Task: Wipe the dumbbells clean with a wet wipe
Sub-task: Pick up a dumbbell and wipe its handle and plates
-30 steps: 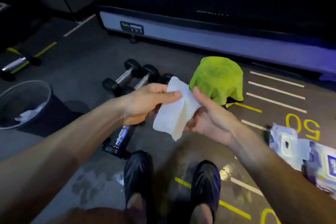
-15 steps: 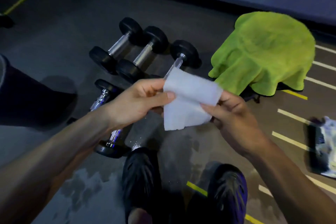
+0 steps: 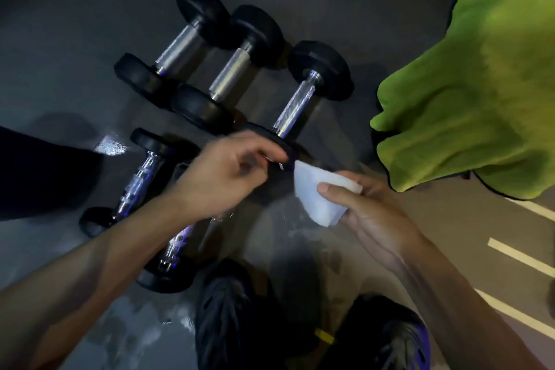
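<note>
On the dark gym floor (image 3: 75, 24) ahead of the person's black shoes (image 3: 237, 318) lie five dumbbells with round black heads and bright knurled metal handles: three side by side in a slanted row, the far-left dumbbell (image 3: 177, 48), the middle dumbbell (image 3: 229, 76) and the right dumbbell (image 3: 297, 105), and nearer the feet two more, the near-left dumbbell (image 3: 135, 180) and another one (image 3: 174, 252) partly hidden under the left forearm. Wet patches shine on the floor around the nearer pair. The wet wipe (image 3: 318, 192) is white, folded into a compact wad, and sits in the right hand (image 3: 369, 213), just right of the near head of the right dumbbell. That hand pinches it, thumb pressed across the top of the wad and the other fingers curled beneath; the palm faces up and left, the forearm running in from the lower right. The left hand (image 3: 228, 171) reaches forward over the near head of the right dumbbell, back of the hand up, fingers bent downward toward that head; motion blur makes it impossible to tell whether they grip it or only touch it. Its forearm crosses from the lower left above the nearest dumbbell. A bright green towel (image 3: 468, 93) is draped over something at the right, near the floor's pale painted lines (image 3: 519, 255).
</note>
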`<state>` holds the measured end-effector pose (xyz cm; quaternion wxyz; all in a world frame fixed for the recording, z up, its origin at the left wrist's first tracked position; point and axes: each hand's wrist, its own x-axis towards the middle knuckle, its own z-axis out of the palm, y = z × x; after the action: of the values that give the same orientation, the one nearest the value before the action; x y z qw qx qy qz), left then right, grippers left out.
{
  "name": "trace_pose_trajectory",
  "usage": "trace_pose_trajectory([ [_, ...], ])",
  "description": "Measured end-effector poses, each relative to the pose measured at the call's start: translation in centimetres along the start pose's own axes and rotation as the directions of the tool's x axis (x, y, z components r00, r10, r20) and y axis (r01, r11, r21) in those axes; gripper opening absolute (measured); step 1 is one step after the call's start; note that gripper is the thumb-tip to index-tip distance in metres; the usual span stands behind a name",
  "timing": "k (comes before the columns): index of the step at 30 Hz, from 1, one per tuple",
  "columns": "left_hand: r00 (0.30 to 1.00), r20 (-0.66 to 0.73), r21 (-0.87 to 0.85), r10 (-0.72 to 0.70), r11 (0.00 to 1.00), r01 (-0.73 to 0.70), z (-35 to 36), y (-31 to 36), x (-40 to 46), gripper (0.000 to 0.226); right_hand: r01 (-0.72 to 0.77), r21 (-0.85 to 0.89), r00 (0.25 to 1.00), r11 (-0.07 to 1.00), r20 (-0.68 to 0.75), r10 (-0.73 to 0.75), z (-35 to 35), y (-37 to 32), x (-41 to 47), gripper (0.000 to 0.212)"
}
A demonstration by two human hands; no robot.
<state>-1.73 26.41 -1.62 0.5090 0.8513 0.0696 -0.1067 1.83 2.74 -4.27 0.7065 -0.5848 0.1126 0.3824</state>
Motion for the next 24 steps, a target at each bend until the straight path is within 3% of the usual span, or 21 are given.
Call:
trace_pose_trajectory([
  [2,0.968,-0.245,0.142,-0.061,0.985,0.098,-0.4,-0.7,0.7,0.041,0.032,-0.023,0.993,0.999,-0.114,-0.034,-0.8,0.3,1.1,0.022],
  [4,0.938,-0.293,0.225,-0.185,0.940,0.256,0.4,-1.0,1.3,0.079,0.063,-0.100,0.978,0.993,-0.191,-0.081,-1.5,0.8,1.6,0.050],
  [5,0.930,-0.271,0.232,-0.249,0.921,0.314,1.2,-1.2,1.6,0.094,0.073,-0.109,0.970,0.991,-0.222,-0.096,-1.7,1.0,1.8,0.052],
  [9,0.893,-0.275,0.205,-0.355,0.886,0.416,3.6,-1.7,3.3,0.111,0.065,-0.085,0.956,0.994,-0.281,-0.086,-2.0,2.0,2.0,0.005],
  [12,0.890,-0.279,0.331,-0.359,0.835,0.441,3.8,-1.6,4.7,0.112,0.082,-0.121,0.955,0.989,-0.273,-0.112,-1.9,2.5,1.8,0.019],
  [15,0.932,-0.155,0.481,-0.329,0.799,0.362,2.6,-2.0,4.8,0.116,0.082,-0.143,0.956,0.986,-0.269,-0.118,-1.8,2.8,1.3,0.016],
  [17,0.964,-0.113,0.574,-0.240,0.776,0.261,1.4,-2.8,4.2,0.105,0.074,-0.146,0.956,0.986,-0.270,-0.112,-2.0,3.3,0.8,0.013],
  [21,0.993,-0.081,0.757,0.085,0.653,0.006,0.6,-4.0,3.7,0.059,0.070,-0.164,0.961,0.984,-0.255,-0.111,-1.9,4.6,-0.6,0.014],
  [24,0.997,-0.014,0.764,0.072,0.645,-0.036,0.0,-3.2,4.8,0.050,0.095,-0.171,0.952,0.981,-0.272,-0.140,-1.7,5.0,-1.4,0.012],
])
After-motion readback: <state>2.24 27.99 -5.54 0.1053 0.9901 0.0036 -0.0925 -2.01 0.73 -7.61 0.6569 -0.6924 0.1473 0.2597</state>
